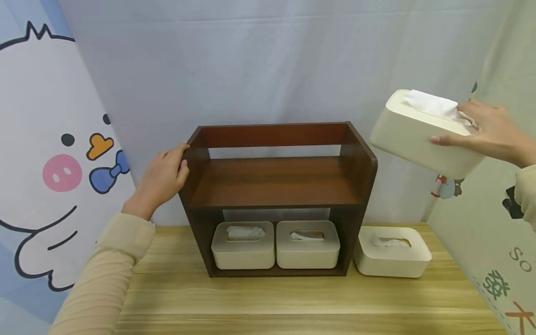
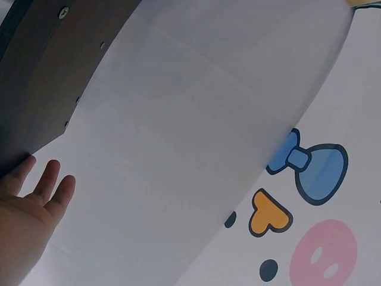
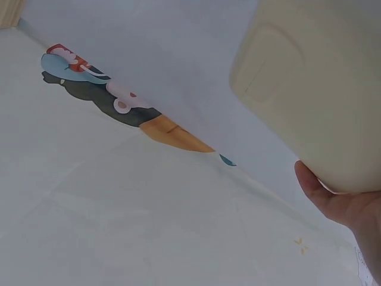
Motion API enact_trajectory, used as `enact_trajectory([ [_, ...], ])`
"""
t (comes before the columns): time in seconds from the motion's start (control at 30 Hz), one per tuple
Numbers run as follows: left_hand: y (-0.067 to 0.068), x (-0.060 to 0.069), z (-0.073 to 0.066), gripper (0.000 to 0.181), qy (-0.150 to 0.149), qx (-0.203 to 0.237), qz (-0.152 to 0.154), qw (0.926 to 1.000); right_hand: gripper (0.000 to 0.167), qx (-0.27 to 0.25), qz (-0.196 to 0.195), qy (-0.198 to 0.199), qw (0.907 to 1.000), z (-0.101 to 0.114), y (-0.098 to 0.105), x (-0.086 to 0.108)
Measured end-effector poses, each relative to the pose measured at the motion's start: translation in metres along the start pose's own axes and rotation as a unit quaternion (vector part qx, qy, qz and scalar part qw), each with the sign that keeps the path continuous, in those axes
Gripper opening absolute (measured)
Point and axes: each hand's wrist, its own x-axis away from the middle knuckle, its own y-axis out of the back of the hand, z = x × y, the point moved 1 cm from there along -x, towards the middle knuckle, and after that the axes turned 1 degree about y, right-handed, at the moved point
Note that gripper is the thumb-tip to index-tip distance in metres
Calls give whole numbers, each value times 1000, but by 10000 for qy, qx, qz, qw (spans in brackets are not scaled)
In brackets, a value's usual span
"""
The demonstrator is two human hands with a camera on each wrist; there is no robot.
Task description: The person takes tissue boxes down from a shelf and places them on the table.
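In the head view a brown two-tier shelf (image 1: 272, 181) stands on the wooden table. My left hand (image 1: 163, 179) rests on the top of its left side panel; the left wrist view shows the fingers of that hand (image 2: 36, 202) at the corner of the dark panel (image 2: 47, 71). Up at the right, my right hand (image 1: 492, 132) grips a tilted cream tissue box (image 1: 423, 139) by one end, white tissue showing in its slot. The right wrist view shows this box (image 3: 321, 89) above the thumb side of the hand (image 3: 351, 208).
Two cream tissue boxes (image 1: 244, 256) (image 1: 307, 256) stand side by side on the lower tier. Another tissue box (image 1: 391, 260) lies on the table (image 1: 293, 304) just right of the shelf. Printed curtains hang at left and right, a plain one behind.
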Motion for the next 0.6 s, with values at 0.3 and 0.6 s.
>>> enact_trajectory([
  [0.3,-1,-1,0,43,-22,-46,-62,10000,71,272,68,-159,9995,-21,-14,25],
  [0.6,0,-1,-3,43,55,-23,-33,10000,72,346,-109,100,9993,-29,-39,53],
])
